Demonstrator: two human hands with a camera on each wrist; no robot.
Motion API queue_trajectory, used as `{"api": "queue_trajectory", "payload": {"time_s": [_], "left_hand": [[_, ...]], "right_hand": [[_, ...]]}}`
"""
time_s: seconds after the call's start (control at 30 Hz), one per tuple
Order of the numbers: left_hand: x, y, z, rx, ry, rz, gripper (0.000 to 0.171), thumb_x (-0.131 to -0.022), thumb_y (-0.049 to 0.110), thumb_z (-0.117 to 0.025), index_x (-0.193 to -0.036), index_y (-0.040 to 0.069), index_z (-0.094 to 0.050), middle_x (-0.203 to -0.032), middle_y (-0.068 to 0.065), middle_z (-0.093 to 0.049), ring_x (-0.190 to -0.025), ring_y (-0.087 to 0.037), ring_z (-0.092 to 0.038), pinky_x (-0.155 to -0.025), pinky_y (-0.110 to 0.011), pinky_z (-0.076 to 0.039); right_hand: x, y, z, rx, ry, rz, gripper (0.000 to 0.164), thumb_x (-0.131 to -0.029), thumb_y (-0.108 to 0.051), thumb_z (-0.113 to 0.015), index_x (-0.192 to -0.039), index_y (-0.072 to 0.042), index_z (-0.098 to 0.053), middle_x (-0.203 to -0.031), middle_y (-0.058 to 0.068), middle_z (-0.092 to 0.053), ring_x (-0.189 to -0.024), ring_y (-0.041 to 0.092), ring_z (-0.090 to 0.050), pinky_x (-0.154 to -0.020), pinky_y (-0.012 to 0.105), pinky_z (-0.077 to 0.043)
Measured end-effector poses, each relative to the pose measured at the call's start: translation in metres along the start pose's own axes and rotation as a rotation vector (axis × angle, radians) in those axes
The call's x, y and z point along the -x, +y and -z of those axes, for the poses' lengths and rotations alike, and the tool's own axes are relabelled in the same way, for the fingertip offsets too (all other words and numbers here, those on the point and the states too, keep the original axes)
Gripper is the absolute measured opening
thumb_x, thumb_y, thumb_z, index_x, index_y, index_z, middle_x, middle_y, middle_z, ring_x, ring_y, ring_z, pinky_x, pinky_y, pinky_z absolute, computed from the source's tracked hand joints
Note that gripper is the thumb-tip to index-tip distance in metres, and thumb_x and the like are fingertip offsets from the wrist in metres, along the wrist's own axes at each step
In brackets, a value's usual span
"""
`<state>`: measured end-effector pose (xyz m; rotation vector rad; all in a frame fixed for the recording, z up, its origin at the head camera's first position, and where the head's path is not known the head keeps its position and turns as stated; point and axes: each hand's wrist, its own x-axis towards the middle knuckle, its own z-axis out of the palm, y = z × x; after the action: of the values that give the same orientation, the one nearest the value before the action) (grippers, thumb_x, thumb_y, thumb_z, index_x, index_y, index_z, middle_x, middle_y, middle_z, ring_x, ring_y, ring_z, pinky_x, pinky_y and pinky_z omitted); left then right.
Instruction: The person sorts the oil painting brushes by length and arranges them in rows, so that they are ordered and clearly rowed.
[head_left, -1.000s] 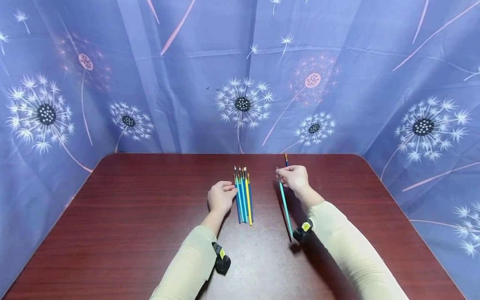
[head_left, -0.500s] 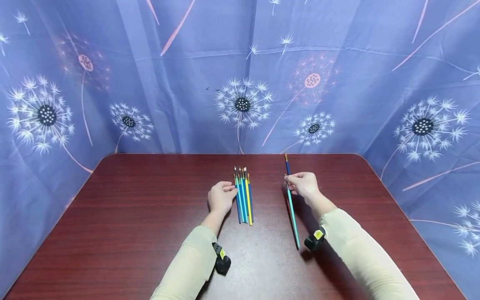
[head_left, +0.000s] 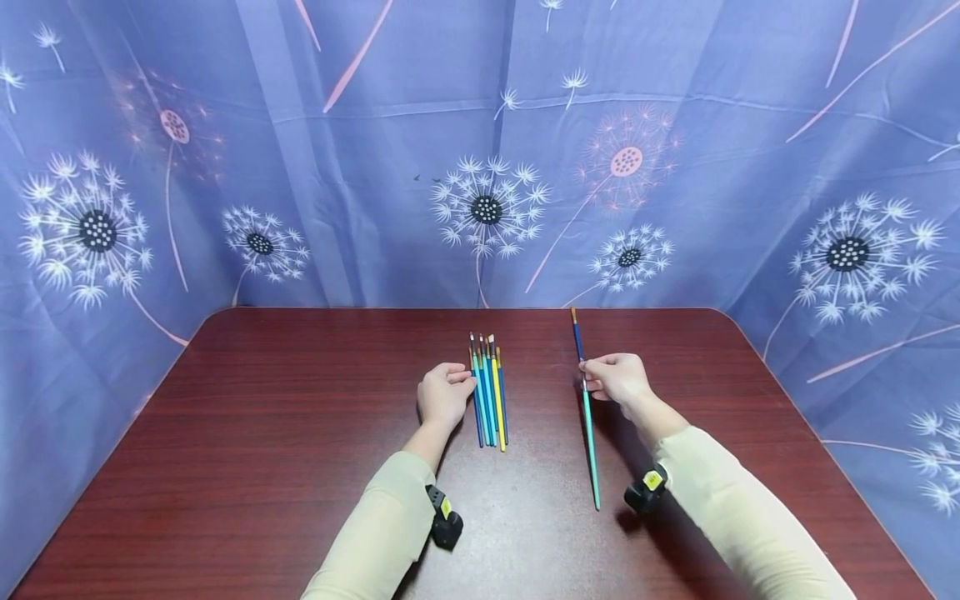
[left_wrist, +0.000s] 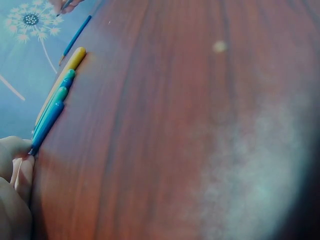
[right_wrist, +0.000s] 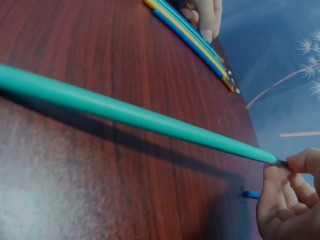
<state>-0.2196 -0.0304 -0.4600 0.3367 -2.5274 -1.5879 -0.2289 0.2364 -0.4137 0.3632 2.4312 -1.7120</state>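
Note:
In the head view, several paintbrushes point(head_left: 492, 408) with blue, teal and yellow handles lie side by side, bristles pointing away from me. My left hand point(head_left: 444, 398) is at their left side, thumb and finger pinching the outermost blue paintbrush point(left_wrist: 47, 127). Off to the right, my right hand point(head_left: 619, 382) pinches a green paintbrush point(head_left: 590, 450) near its metal collar, its handle slanting toward me. The fingers hide its bristles. A separate blue paintbrush point(head_left: 576, 333) lies beyond that hand, partly covered by it in the head view; its handle end point(right_wrist: 251, 194) shows in the right wrist view.
A dark red-brown wooden table point(head_left: 285, 417) fills the work area. Behind it and at both sides hangs a blue curtain point(head_left: 360, 183) printed with dandelions. Small black cameras point(head_left: 446, 528) sit on both wrists.
My right hand has moved right and toward me with the green paintbrush, uncovering more of the separate blue one. My left hand and the group of paintbrushes stay where they were.

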Motion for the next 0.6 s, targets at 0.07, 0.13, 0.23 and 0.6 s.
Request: {"api": "queue_trajectory", "payload": {"time_s": [0.07,0.13,0.23,0.6], "left_hand": [[-0.0003,-0.0003,-0.0002,-0.003,0.002,-0.001,0.025,-0.082,0.023,-0.073,-0.104,0.013,-0.070,-0.095,0.001,-0.075,-0.088,-0.015,-0.071,-0.086,-0.038,-0.051],[-0.0004,-0.0006,-0.0004,-0.004,0.004,-0.001,0.025,-0.082,0.023,-0.073,-0.104,0.013,-0.070,-0.095,0.001,-0.075,-0.088,-0.015,-0.071,-0.086,-0.038,-0.051],[-0.0003,-0.0007,-0.0005,-0.007,0.008,-0.003,0.025,-0.082,0.023,-0.073,-0.104,0.013,-0.070,-0.095,0.001,-0.075,-0.088,-0.015,-0.071,-0.085,-0.038,-0.052],[-0.0007,-0.0007,-0.0014,-0.004,0.010,-0.004,0.025,-0.081,0.023,-0.073,-0.104,0.012,-0.070,-0.094,0.001,-0.075,-0.088,-0.014,-0.071,-0.087,-0.038,-0.051]], "right_hand": [[0.0007,0.0008,0.0014,-0.005,-0.003,-0.001,0.033,-0.090,-0.010,-0.054,-0.112,0.014,-0.060,-0.060,-0.008,-0.063,-0.053,0.001,-0.061,-0.055,0.023,-0.056],[0.0014,0.0017,0.0025,-0.004,-0.009,0.001,0.032,-0.090,-0.010,-0.055,-0.111,0.015,-0.060,-0.059,-0.008,-0.062,-0.053,0.000,-0.061,-0.055,0.023,-0.055],[0.0030,0.0029,0.0035,-0.014,-0.014,-0.006,0.029,-0.090,-0.010,-0.056,-0.106,0.014,-0.060,-0.059,-0.008,-0.061,-0.052,0.001,-0.061,-0.055,0.023,-0.056],[0.0058,0.0081,0.0081,0.050,-0.060,-0.014,0.028,-0.092,-0.014,-0.056,-0.104,0.012,-0.060,-0.065,-0.004,-0.068,-0.057,0.006,-0.065,-0.055,0.026,-0.056]]}}
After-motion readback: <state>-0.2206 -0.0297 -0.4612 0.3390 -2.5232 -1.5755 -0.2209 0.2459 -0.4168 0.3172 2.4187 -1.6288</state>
